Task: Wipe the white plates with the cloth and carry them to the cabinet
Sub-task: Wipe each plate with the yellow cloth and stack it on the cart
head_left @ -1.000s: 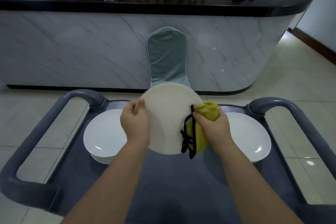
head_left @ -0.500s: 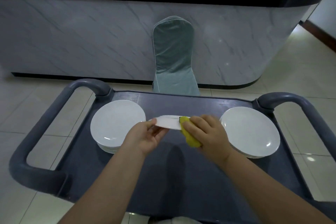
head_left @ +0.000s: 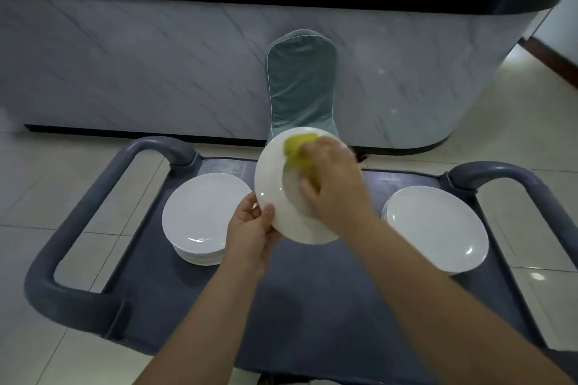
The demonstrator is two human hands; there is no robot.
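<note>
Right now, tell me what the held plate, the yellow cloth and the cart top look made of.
Held plate: probably glazed ceramic; smooth glossy white, small glint near the rim. Yellow cloth: soft woven or microfibre fabric; matte, bunched under the right hand. Cart top: likely moulded plastic; dull blue-grey, rounded edges.

So the plate (head_left: 272, 178) got flipped. A second ago it was held upright showing what looked like its underside, then it went flat and edge-on, and now it's tilted with the eating side facing the person. The left hand (head_left: 250, 231) slid from the upper left rim to the lower left edge, thumb on the front. The right hand (head_left: 334, 191) came off the right edge and now presses the yellow cloth (head_left: 300, 147) onto the inside, near the top.
</note>
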